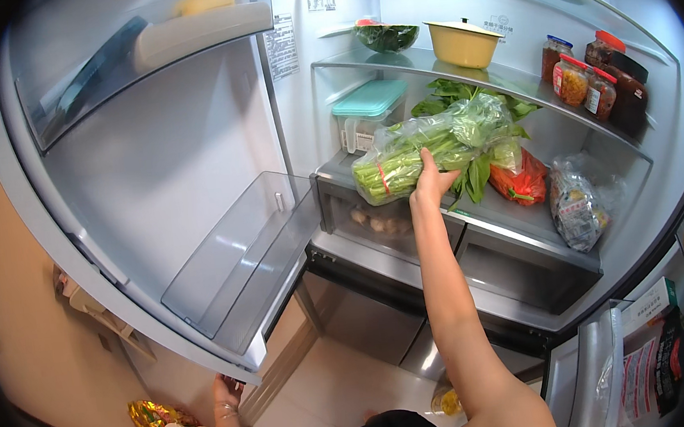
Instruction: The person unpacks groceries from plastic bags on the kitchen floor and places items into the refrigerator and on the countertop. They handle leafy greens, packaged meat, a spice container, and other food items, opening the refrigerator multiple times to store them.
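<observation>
My right hand reaches into the fridge and grips a clear plastic bag of leafy green stalks, banded in red near the cut ends. Its fingers are partly hidden by the bag. More leafy greens lie behind and beneath the bag, beside a red plastic bag. Down at the left, my left hand is at the bottom corner of the open fridge door, its fingers curled around the edge.
A teal-lidded container stands behind the greens. On the glass shelf above are a cut watermelon, a yellow lidded pot and several jars. A filled plastic bag lies right. The right door holds packages.
</observation>
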Demonstrator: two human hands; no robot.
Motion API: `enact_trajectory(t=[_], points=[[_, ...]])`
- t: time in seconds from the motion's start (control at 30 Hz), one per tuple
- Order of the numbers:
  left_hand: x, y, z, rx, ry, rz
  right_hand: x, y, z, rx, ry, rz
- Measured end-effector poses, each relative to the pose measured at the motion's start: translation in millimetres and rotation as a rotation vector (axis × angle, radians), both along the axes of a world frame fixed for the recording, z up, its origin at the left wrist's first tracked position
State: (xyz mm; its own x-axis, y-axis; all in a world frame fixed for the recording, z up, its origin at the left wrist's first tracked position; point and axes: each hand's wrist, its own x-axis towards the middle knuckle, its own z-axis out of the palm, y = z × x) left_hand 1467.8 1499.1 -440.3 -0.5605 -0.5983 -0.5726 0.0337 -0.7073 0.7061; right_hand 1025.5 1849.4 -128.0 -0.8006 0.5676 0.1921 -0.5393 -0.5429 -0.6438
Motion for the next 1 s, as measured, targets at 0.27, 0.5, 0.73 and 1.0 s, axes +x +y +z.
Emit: enact_trajectory(t=[0.27,0.5,0.73,1.0], points=[[14.6,8.7,-12.1,0.009,-0.006,0.045,113.9,51.1,-15.5,0.036,0.039,0.428],[28.4,-2.8,-16.3,0.027,0.005,0.007,194.0,105.3,-51.1,0.187,-0.021,0.575],[38.6,-7.3,-27.0,0.126,0.016,0.051,226.4,151.7,-44.6,0.416,0.014,0.617],[68.2,17.4,-52.4,0.287,0.024,0.093,226.2,160.5,-61.1,0.013,-0.115,0.513]])
